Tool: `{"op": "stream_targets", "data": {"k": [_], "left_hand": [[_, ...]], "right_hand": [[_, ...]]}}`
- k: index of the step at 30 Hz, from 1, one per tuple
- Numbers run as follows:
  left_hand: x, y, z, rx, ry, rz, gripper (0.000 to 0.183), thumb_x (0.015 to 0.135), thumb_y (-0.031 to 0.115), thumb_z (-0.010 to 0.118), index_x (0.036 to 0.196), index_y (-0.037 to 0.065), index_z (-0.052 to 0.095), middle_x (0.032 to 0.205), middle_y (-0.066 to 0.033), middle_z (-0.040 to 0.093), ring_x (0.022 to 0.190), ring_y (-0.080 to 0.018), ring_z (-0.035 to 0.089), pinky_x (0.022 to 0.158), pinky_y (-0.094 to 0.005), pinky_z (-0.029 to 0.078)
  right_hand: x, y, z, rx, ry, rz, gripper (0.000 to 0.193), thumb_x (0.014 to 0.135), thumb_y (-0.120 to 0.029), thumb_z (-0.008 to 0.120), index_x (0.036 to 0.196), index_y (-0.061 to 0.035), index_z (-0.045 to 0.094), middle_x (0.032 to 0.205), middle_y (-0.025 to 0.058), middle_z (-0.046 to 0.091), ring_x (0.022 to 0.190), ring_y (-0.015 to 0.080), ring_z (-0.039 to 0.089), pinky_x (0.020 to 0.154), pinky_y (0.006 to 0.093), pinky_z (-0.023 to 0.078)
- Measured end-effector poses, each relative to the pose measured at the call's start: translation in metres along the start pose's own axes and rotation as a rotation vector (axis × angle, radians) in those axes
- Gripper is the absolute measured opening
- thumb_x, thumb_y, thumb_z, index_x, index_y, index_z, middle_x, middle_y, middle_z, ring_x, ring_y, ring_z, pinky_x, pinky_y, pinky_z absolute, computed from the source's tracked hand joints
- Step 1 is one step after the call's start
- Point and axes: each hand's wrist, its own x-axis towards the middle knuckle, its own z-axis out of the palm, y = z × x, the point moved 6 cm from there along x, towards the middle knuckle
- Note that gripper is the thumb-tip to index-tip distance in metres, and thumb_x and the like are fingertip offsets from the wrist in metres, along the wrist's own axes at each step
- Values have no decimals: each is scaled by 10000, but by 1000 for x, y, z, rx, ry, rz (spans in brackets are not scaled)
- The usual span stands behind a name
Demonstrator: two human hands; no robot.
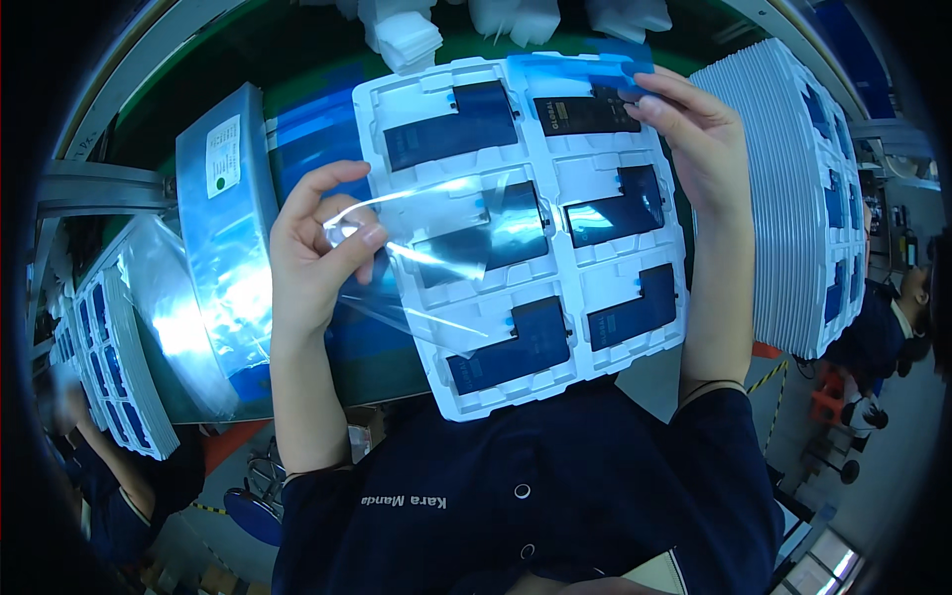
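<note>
At the white tray's (544,164) left edge, left hand (305,241) pinches clear film (416,223); far right, right hand (702,121) grips blue film (575,71) — edge-held, perhaps sparing batteries (521,342)

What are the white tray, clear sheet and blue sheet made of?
Tray: probably thin matte plastic, moulded into pockets. Clear sheet: likely glossy plastic film, since it's see-through with bright glare. Blue sheet: perhaps smooth plastic film too; the tray shows through, tinted blue.

Two hands (317,243) (699,129), one clear film (436,238), one blue film (570,71), one tray (542,154), six pieces (516,349) inside — at least two tray stacks (778,198) (139,372).
</note>
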Motion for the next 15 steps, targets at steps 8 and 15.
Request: {"op": "stream_targets", "data": {"k": [8, 15], "left_hand": [[-2, -7, -5, -246, -49, -32, 475, 834, 86, 664, 1242, -27, 450, 670, -38, 558, 398, -49, 451, 381, -160, 344], [0, -13, -5, -231, -30, -59, 430, 822, 36, 673, 1207, -27, 495, 707, -43, 599, 427, -34, 461, 385, -143, 319]], "right_hand": [[-5, 42, -25, 140, 147, 108, 397, 799, -53, 718, 1177, -10, 604, 973, 90, 682, 822, 112, 631, 693, 225, 488], [3, 52, -21, -48, 205, 99, 398, 802, -47, 710, 1180, -5, 590, 917, 80, 698, 802, 92, 632, 650, 201, 461]]}}
